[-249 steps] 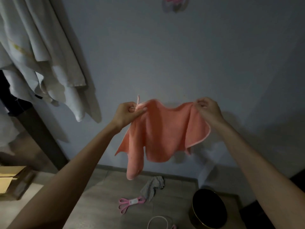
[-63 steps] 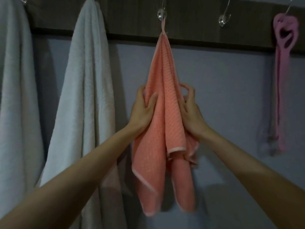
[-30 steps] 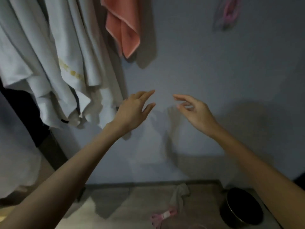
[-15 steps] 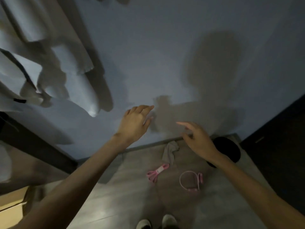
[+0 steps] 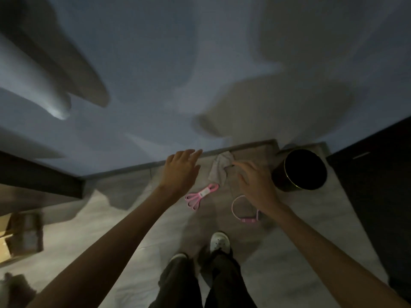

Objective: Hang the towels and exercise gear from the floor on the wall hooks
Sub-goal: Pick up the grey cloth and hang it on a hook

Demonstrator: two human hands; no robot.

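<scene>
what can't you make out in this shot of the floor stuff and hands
Head view only:
- Pink ring: its right side is hidden behind the right hand.
- Grey cloth: too dim and crumpled to tell what kind of cloth it is.
- Black bin: inside is too dark to see.
- White towels: blurred, tops cut off by the frame's edge.

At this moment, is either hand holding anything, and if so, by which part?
Nothing is held. The left hand and right hand are both open and empty above the grey cloth on the floor.
</scene>
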